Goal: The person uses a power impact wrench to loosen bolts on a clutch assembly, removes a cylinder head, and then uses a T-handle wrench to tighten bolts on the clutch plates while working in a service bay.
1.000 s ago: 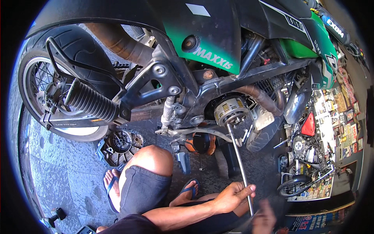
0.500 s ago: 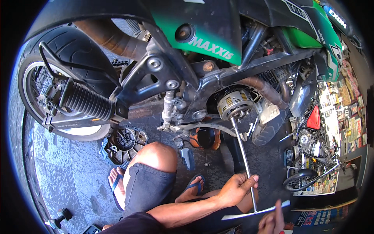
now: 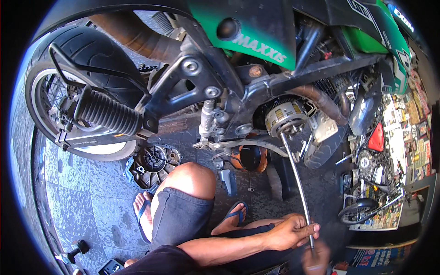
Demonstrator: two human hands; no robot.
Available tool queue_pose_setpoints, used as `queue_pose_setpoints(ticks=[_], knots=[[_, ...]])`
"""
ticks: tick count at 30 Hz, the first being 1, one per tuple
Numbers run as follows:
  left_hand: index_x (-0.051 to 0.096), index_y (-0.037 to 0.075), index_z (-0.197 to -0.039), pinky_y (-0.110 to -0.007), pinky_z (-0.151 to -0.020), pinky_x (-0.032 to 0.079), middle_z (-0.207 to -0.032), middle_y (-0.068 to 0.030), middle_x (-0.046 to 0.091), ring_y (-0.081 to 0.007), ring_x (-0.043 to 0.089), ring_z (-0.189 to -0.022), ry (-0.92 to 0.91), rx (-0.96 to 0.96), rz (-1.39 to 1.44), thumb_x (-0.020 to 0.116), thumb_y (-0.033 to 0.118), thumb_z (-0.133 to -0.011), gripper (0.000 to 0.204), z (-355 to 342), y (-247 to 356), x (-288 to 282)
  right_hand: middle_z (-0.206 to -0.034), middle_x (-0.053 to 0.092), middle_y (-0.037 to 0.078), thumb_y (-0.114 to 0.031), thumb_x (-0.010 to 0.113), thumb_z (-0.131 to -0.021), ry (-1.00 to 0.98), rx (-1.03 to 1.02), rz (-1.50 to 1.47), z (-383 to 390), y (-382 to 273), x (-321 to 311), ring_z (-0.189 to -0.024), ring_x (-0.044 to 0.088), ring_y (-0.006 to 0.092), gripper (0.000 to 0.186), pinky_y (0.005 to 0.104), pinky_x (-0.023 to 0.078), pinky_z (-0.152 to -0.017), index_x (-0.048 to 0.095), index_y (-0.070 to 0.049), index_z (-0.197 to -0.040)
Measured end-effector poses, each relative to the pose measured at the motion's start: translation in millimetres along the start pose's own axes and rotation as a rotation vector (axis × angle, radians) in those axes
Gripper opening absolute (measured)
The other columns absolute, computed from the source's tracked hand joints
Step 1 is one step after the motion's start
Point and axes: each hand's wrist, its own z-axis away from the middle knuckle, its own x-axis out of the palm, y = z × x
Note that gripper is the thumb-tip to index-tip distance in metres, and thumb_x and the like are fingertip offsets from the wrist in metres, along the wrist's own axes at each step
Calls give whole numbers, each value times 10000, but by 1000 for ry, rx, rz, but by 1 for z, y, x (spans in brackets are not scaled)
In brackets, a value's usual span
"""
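A long chrome T-handle wrench (image 3: 297,176) slants from the motorcycle's exposed clutch (image 3: 285,118) down toward me. Its far end meets the bolts on the clutch face. My left hand (image 3: 291,233) is closed around the lower shaft, thumb along the top. Just below, my right hand (image 3: 316,262) is at the handle end of the wrench, smeared by motion; its fingers cannot be made out, and the crossbar does not show clearly.
A removed engine cover (image 3: 153,165) lies on the tiled floor beside my knee (image 3: 190,178). An orange-and-black container (image 3: 250,158) sits under the engine. The rear wheel (image 3: 50,91) stands at left; a small motorcycle model or picture (image 3: 369,165) shows at right.
My right hand has moved from beside the crossbar to the wrench's handle end. The crossbar, plain before, is now blurred or hidden. My left hand stays on the shaft; the whole view has shifted slightly.
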Motion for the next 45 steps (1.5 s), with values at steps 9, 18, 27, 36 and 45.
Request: queue_pose_setpoints(ticks=[9,18,27,36,45], knots=[[603,42,-836,-260,-418,288,-516,20,443,-69,377,-426,86,32,67,485,366,-1023,393,1,17,2,-692,594,78,-96,524,-918,-28,-129,229,6,-9,3,-585,511,182,351,344,435,-588,614,14,-1239],[660,30,-799,-256,-447,264,-518,46,436,-40,357,-477,226,21,-45,530,399,-998,439,0,18,-7,-789,625,63,-39,505,-901,-159,-268,-201,-1,-23,7,-634,516,102,510,225,424,-563,459,-12,-1408],[652,30,-835,-228,-433,270,-517,42,434,-38,376,-461,336,29,-141,503,368,-1015,411,3,25,-5,-776,644,138,-231,546,-939,35,134,-432,-2,13,3,-640,581,196,334,335,480,-603,602,31,-1139],[636,49,-791,-241,-473,319,-561,41,467,-42,392,-513,359,46,-127,525,437,-992,451,0,34,-2,-524,440,48,-525,380,-1003,140,690,-1499,-16,-39,41,-482,390,159,663,271,317,-473,633,17,-715],[637,47,-822,-236,-488,336,-556,18,489,-66,432,-510,203,38,-212,433,433,-1027,483,-24,8,-4,-564,467,34,-403,511,-997,391,535,-1308,-7,-51,35,-485,425,116,461,237,339,-424,584,-5,-774]])
